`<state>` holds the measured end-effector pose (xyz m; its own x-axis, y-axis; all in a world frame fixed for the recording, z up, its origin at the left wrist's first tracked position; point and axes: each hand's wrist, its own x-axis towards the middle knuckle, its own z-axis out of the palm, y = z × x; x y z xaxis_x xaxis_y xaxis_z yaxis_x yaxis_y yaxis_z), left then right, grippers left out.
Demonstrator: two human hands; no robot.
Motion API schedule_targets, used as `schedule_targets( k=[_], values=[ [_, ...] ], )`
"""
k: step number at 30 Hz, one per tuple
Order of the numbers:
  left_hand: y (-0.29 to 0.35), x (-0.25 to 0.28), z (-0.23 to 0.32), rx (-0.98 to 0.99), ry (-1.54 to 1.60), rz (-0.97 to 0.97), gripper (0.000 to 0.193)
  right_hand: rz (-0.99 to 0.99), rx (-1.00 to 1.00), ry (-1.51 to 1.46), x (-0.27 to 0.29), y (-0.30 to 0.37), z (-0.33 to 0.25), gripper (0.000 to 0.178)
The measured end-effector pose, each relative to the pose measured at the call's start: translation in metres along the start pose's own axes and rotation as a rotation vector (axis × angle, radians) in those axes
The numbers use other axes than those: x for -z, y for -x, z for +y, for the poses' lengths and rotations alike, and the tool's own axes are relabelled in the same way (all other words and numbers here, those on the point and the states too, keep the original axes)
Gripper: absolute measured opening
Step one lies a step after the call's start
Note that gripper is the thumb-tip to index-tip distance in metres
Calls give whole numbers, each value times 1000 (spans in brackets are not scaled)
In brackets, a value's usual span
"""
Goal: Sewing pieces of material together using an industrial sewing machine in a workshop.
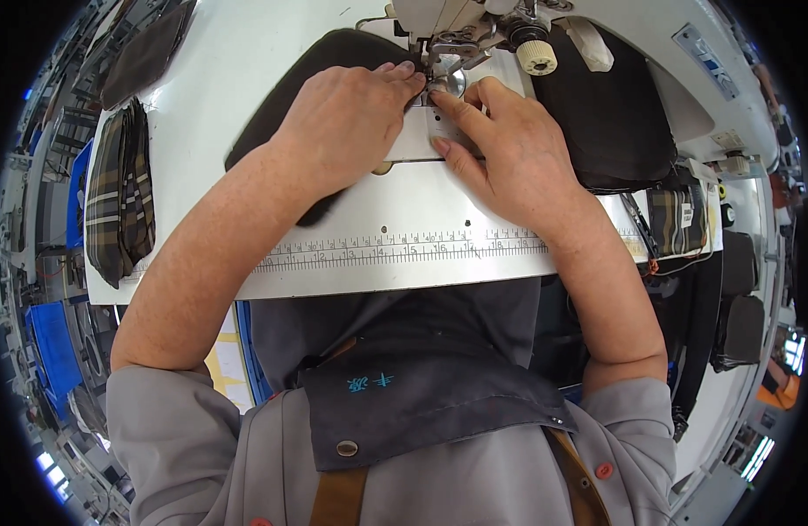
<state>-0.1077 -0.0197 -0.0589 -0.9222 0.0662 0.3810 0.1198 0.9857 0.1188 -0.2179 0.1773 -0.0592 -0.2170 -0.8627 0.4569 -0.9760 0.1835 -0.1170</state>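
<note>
A dark, rounded fabric piece (286, 110) lies on the white sewing machine bed, its right edge near the presser foot (427, 66). My left hand (347, 118) rests over this piece, fingers drawn together and closed on its edge beside the needle area. Part of the cloth is hidden under that hand and wrist. My right hand (518, 145) is open on the other side of the foot. Its index fingertip touches down by the needle plate (439, 123), the thumb is spread apart from it, and the remaining fingers curl behind.
Dark fabric pieces (610, 114) are stacked right of the needle, under the machine arm (693, 53). Folded plaid cloth (119, 197) sits at the left edge, below another dark piece (150, 54). Scissors or snips (639, 221) lie by more plaid fabric (677, 210). A ruler strip (404, 250) borders the front.
</note>
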Motion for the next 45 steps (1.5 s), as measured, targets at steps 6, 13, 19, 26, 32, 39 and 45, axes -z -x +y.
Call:
schedule_targets(
  k=[6,13,19,26,32,39,45],
  values=[
    [4,-1,17,57,-129,-14,33,13,11,-13,-1,0,0,34],
    [-8,-6,21,92,-117,59,34,168,68,-29,4,9,5,13],
    [-4,-11,12,82,-127,129,33,389,77,0,36,38,-2,11],
    [-7,-13,13,81,-167,78,35,581,-497,133,99,152,72,8],
    [2,-19,1,96,-177,13,48,470,-611,143,114,198,132,29],
    [22,16,14,154,86,-160,58,272,-672,402,108,191,140,42],
    [46,40,45,123,139,-263,68,529,-575,461,107,191,131,38]
  ],
)
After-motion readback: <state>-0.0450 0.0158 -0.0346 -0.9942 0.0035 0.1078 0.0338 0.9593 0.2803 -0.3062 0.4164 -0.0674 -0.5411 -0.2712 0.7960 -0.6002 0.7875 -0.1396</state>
